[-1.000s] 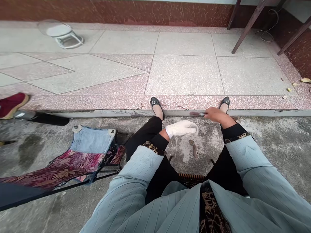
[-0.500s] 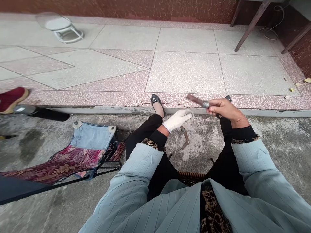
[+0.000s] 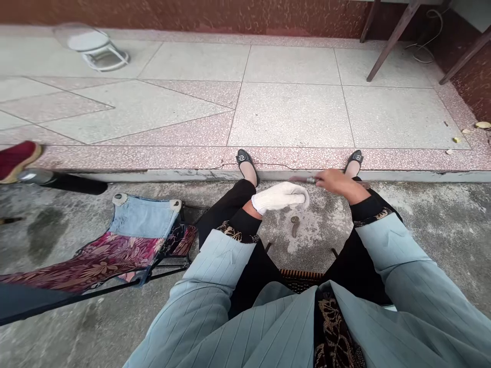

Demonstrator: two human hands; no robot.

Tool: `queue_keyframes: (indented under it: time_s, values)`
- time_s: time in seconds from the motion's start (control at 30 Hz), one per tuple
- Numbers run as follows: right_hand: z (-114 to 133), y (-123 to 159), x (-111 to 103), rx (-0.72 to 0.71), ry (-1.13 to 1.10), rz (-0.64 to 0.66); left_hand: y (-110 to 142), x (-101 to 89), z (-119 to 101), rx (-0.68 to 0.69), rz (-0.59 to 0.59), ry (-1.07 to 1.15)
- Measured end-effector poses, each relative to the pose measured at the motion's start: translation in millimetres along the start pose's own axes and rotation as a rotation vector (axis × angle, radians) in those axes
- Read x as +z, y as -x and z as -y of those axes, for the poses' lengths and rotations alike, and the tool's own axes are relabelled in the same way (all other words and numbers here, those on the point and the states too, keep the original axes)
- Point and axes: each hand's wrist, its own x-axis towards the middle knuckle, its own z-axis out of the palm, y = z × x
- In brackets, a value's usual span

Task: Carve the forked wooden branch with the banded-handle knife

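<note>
I sit with my legs apart over rough concrete. My left hand [image 3: 282,197], in a white glove, is closed on something I cannot make out, low between my knees. A small rusty metal piece [image 3: 294,225] shows just below the glove, on or near the concrete. My bare right hand [image 3: 334,180] is closed round the handle of a thin dark tool with a metal ferrule [image 3: 307,180]. The tool points left, level with the step edge, its tip close to the gloved hand.
A raised tiled step [image 3: 153,174] runs across in front of my shoes [image 3: 243,159]. A folding fabric stool [image 3: 126,240] lies at my left. A red shoe [image 3: 17,158] is at the far left, a white stand [image 3: 97,51] at the back, and table legs [image 3: 387,43] at the back right.
My right hand lifted the tool half a second ago and has now brought it back down to the step edge. The rusty piece under the glove has shifted.
</note>
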Motion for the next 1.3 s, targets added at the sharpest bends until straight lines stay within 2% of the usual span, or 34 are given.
queue_keyframes:
  time_s: [0.07,0.13,0.17,0.23,0.33,0.47,0.53,0.63,0.67,0.73,0.83,0.9,0.97,1.03,1.13,1.2,1.3]
  values:
    - [10.7,7.1,12.5,-0.105,0.008,0.174,1.4,-1.0,5.8,-0.012,-0.135,0.025]
    - [12.2,21.4,23.2,-0.248,-0.011,0.267,1.2,-0.6,16.0,-0.005,-0.270,0.054]
    - [9.7,30.3,27.4,-0.328,-0.030,0.257,0.7,0.4,21.3,-0.001,-0.339,0.085]
    - [1.1,48.5,34.1,-0.402,-0.090,0.207,-0.6,4.7,29.7,-0.016,-0.399,0.136]
    - [-9.3,68.4,43.5,-0.352,-0.098,0.233,-2.5,16.7,34.2,0.000,-0.341,0.224]
    - [-4.3,80.3,58.0,-0.142,0.109,0.238,-6.1,35.9,39.5,0.002,-0.112,0.186]
    - [1.0,87.5,62.4,-0.137,0.113,0.262,-9.1,41.9,47.7,0.000,-0.101,0.120]
    - [2.8,102.4,62.1,-0.284,-0.038,0.322,-14.1,44.4,63.2,-0.020,-0.212,0.147]
    - [1.4,106.6,60.4,-0.336,-0.161,0.271,-15.7,44.5,67.4,-0.025,-0.259,0.158]
    - [-3.5,109.9,55.6,-0.378,-0.463,0.030,-18.6,46.2,72.5,-0.029,-0.316,0.164]
    - [-11.5,100.7,45.3,-0.280,-0.760,-0.403,-21.3,57.5,71.5,-0.039,-0.350,0.147]
    - [-14.9,89.1,37.0,-0.184,-0.781,-0.539,-21.5,70.6,66.6,-0.047,-0.346,0.125]
    - [-16.0,78.6,28.7,-0.040,-0.598,-0.593,-20.3,84.2,60.0,-0.049,-0.340,0.107]
    - [-15.1,71.9,21.3,0.083,-0.370,-0.584,-18.1,94.0,52.6,-0.039,-0.340,0.098]
    - [-10.8,70.3,14.3,0.184,-0.142,-0.543,-14.5,96.2,40.8,-0.004,-0.331,0.096]
    - [-5.6,73.2,13.4,0.241,0.001,-0.472,-13.4,90.4,32.8,0.028,-0.319,0.099]
    - [6.0,82.0,16.5,0.263,0.147,-0.236,-14.4,78.0,21.6,0.080,-0.321,0.118]
